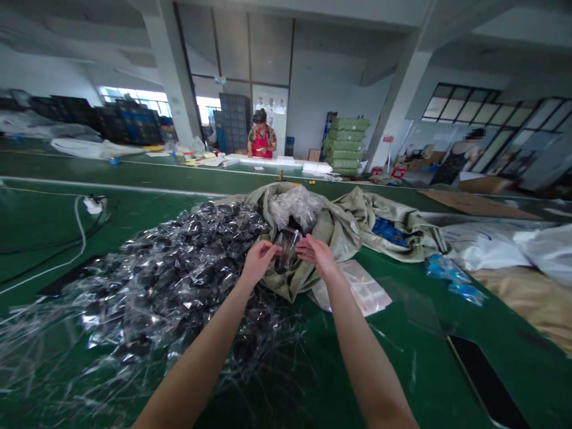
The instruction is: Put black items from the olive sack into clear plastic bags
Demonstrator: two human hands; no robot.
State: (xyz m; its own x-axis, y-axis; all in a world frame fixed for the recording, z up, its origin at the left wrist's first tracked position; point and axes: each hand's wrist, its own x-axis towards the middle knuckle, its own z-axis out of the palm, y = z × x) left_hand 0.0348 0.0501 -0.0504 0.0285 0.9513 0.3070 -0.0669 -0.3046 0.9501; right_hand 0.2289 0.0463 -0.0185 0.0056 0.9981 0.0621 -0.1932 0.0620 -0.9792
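Observation:
Between my hands is a clear plastic bag (289, 249) with something dark in or behind it, its kind hard to make out. My left hand (260, 260) pinches the bag's left side, thumb and fingers closed. At the right edge, my right hand (318, 255) holds the bag with loosely bent fingers. Behind and below them lies an open olive woven sack (342, 229) with a crumpled clear plastic bundle (295, 207) in its mouth. To the left spreads a large heap of dark rounded items in clear wrappers (179, 280).
A stack of flat clear bags (364, 289) lies right of the sack. A phone (487, 378) rests near the front right. Further right are blue wrapped items (453, 277) and another sack (402, 208). Cables (83, 232) cross the green table at left. A person (262, 138) stands across the table.

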